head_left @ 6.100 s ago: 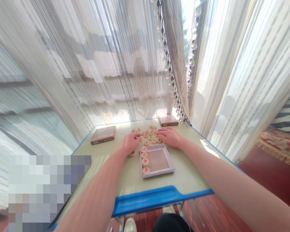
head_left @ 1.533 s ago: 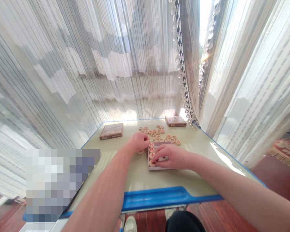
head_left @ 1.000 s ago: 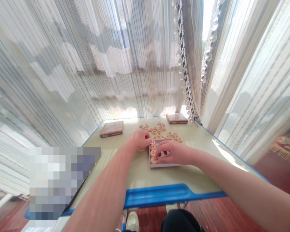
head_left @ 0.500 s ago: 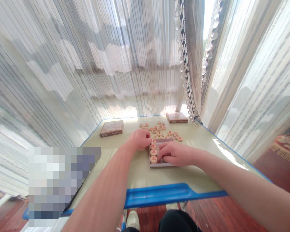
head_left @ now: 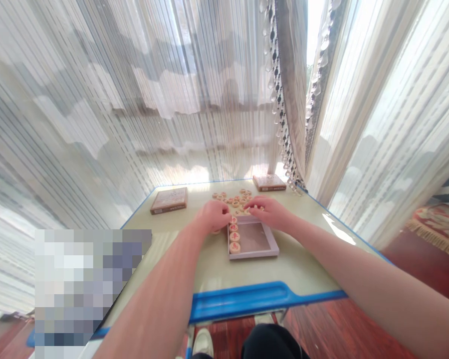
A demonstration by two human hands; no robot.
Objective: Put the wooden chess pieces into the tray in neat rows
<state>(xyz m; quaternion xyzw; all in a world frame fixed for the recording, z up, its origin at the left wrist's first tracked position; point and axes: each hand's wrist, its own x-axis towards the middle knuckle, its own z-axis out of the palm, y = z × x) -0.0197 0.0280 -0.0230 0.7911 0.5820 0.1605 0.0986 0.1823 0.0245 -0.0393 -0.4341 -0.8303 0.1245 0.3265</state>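
A shallow grey tray (head_left: 264,252) lies on the pale table (head_left: 209,269), with several round wooden game discs (head_left: 234,236) in a column along its left side. Loose discs (head_left: 235,198) lie scattered behind the tray. My left hand (head_left: 214,216) rests curled at the tray's far left corner, fingers closed over something I cannot make out. My right hand (head_left: 266,211) lies over the loose discs just behind the tray, fingers spread flat on them.
Two flat brown boxes stand at the back, one on the left (head_left: 169,200), one on the right (head_left: 269,182). A blue ledge (head_left: 247,300) edges the table's near side. Sheer curtains (head_left: 134,99) and a beaded tassel (head_left: 280,114) hang close behind.
My right hand has left the tray and moved back onto the loose discs behind it. The tray's inside now shows. My left hand has stayed at the tray's corner.
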